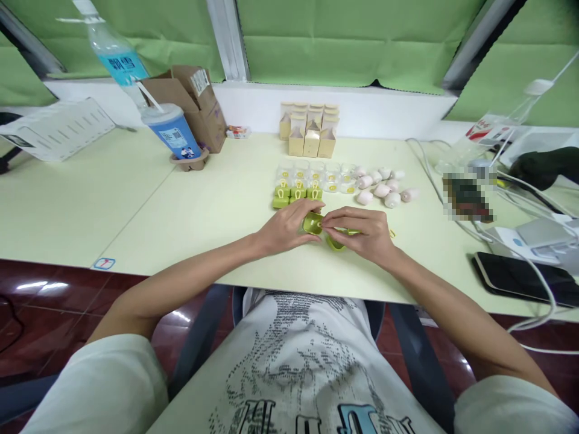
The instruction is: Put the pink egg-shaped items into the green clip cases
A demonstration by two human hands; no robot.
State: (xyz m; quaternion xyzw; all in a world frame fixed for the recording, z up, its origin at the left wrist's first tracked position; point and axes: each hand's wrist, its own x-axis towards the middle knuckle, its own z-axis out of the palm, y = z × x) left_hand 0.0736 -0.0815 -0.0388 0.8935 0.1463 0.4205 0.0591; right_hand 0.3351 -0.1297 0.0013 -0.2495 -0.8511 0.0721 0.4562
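Here, left hand (287,225) grasps a green cup (312,223); right hand (365,231) pinches close.

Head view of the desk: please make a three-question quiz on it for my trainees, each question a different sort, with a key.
1. Multiple choice. What does the left hand hold?
A. the phone
B. a hollow green piece
C. the blue cup

2. True or false. The small tan boxes stand nearer the white wall than the clear containers do.

3. Fill in the missing word. Seen from the person's seat, the pale rounded pieces lie to the ____ of the clear containers.

Key: 1. B; 2. true; 3. right.
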